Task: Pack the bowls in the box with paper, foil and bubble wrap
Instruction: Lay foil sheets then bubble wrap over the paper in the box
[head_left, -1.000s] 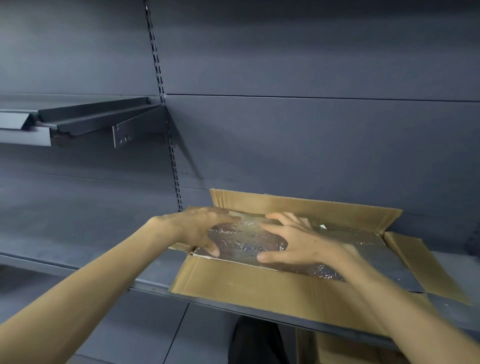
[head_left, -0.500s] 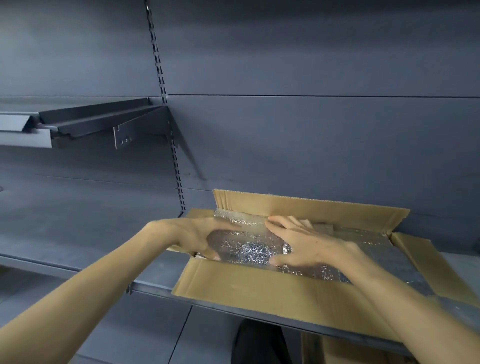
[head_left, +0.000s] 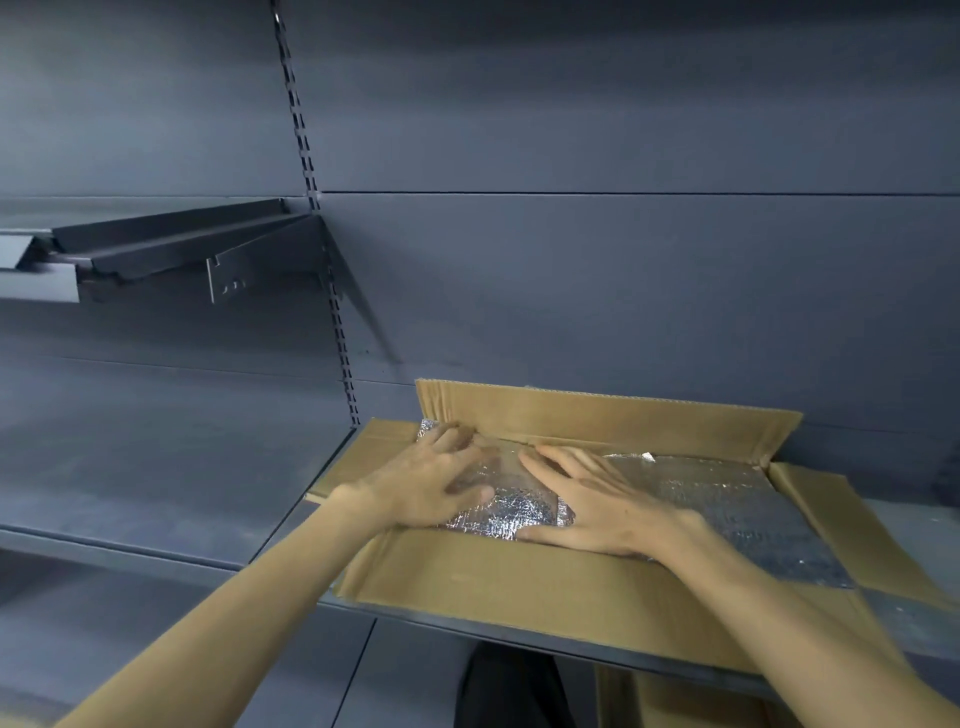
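A shop or stockroom: dark metal shelving on slotted wall uprights.

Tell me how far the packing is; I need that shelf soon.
Done: silver foil sheet lines the open box. In hand: left hand and right hand press it flat. Left: no bowls, paper or bubble wrap visible; flaps still open.

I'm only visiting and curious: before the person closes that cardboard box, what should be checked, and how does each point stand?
1. Open brown cardboard box sits on dark metal shelf: ok.
2. Silver foil bubble sheet covers the contents: ok.
3. Left hand flat on sheet: ok.
4. Right hand flat on sheet: ok.
5. Bowls underneath: cannot tell.
6. Flaps closed: not ok.
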